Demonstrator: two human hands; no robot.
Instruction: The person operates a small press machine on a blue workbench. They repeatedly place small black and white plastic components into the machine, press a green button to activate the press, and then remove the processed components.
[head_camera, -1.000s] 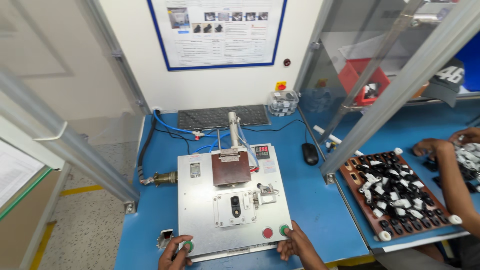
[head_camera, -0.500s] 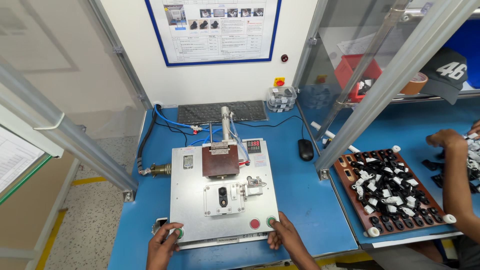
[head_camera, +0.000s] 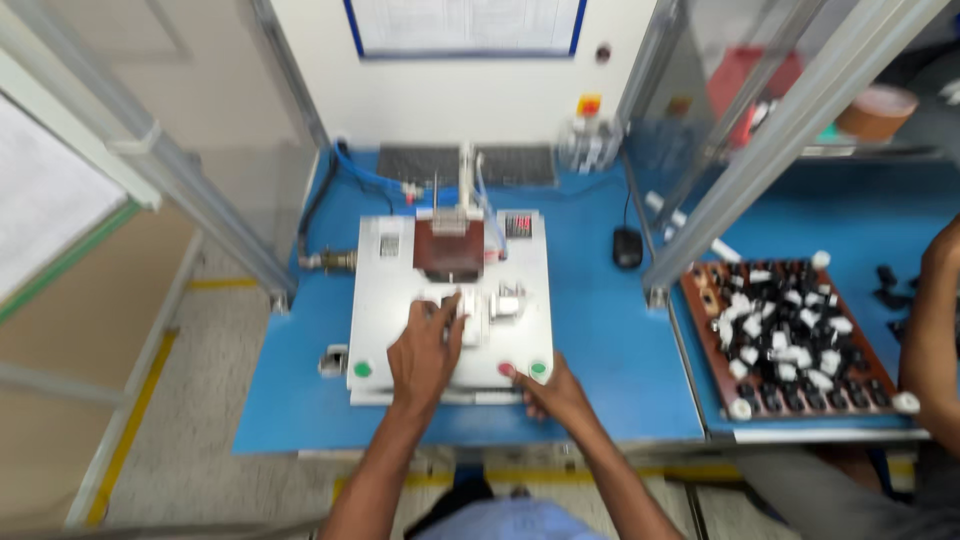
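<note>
Left grip (head_camera: 428, 345) covers the white fixture (head_camera: 478, 310); right grip (head_camera: 552, 392) beside red button (head_camera: 507, 370).

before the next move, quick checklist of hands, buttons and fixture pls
1. Left hand on the white fixture block at the plate's middle: ok.
2. Right hand by the red button and right green button: ok, contact cannot tell.
3. Left green button uncovered: ok.
4. Brown press head clear of the fingers: ok.
5. Part seated in the fixture: cannot tell, blurred.
6. Neighbour's arm stays at the parts tray: ok.
</note>
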